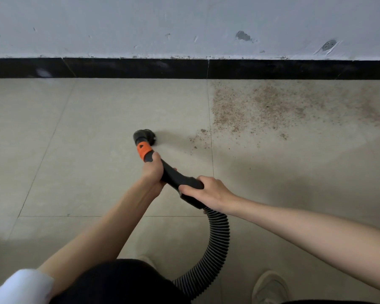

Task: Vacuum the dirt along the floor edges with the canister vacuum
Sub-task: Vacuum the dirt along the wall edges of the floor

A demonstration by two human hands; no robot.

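Head view, looking down at a pale tiled floor (75,150) that meets a black baseboard (140,68) under a scuffed grey wall (184,23). No brand name or readable writing shows; the only mark is a small dark triangle on the orange collar (143,150) of the vacuum wand.

The wand is a curved black handle (178,178) ending in a round black brush nozzle (144,137) that sits on the floor just ahead of the hands. A ribbed black hose (217,244) loops back from the handle toward the person's legs.

The left hand (152,170) grips the handle just behind the orange collar, fingers wrapped round it. The right hand (208,190) grips the rear of the handle where the hose joins, knuckles up. Both forearms reach forward, bare.

Brown gritty dirt (261,106) is spread over the floor ahead and to the right of the hands, up to the baseboard. A light shoe (270,286) shows below the right arm.
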